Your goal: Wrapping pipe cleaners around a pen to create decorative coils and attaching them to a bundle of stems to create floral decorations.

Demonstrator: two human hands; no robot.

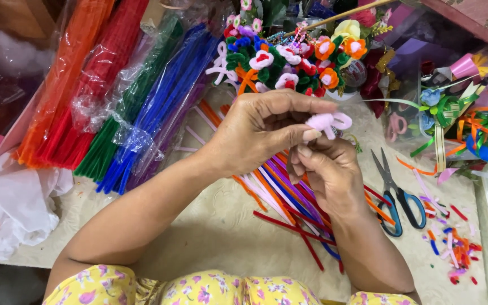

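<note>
Where both hands meet above the counter (210, 226), a pale pink pipe-cleaner piece (327, 122), bent into small loops, is held between them. Left hand (258, 133): fingers curled closed, thumb and forefinger pinching the looped end from the left. Right hand (329, 172): fingers folded shut just beneath, gripping the lower part of the same piece; the exact contact is partly hidden by the left thumb.

Directly under the hands: loose pipe cleaners (289, 197) in red, orange, white, purple and blue, lying fanned across the cream counter. Right of the right wrist: scissors (393, 195) with blue and black handles, lying flat, blades pointing away from the person. Further right: short coloured offcuts (453, 248) scattered near the edge.

Beyond the hands: cluster of finished pipe-cleaner flowers (289, 65), red, white, orange and green. Far right: tangle of curling ribbon (481, 133), green, orange and blue.

Left side: bagged bundles of full-length pipe cleaners (125, 96), orange, red, green, blue, laid side by side in clear plastic. Crumpled white plastic (21, 206) sits at the near left corner.
</note>
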